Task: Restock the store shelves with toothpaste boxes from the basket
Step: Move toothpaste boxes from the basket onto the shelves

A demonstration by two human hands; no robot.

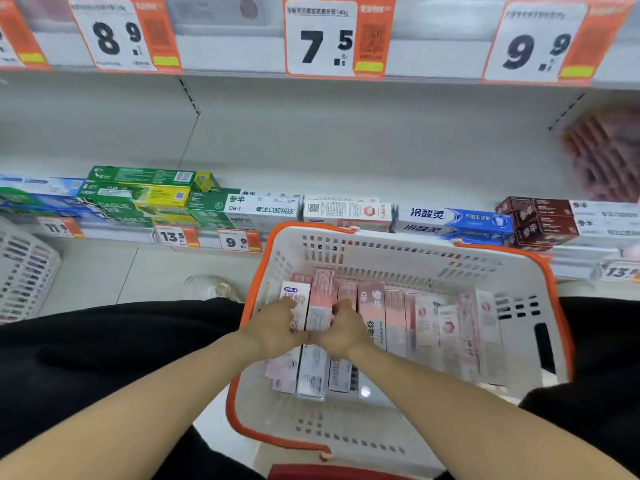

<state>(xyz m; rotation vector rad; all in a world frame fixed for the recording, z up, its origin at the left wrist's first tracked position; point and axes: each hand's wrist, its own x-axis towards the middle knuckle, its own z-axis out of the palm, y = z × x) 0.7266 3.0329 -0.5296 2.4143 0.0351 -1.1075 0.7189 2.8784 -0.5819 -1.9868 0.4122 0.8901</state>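
**Boxes gripped in basket**

A pink toothpaste box (317, 320) is clasped between the left hand (273, 329) and right hand (343, 330), fingers curled, inside the white basket (519, 271). Neighbouring boxes could be dragged up and toppled, being packed touching. Roughly ten boxes are counted; lower shelf (114, 233) is part-stocked.

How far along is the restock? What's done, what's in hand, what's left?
Done: the lower shelf already carries rows of boxes. In hand: the left hand and right hand are gripping pink toothpaste boxes inside the basket. Left: roughly ten boxes remain there.
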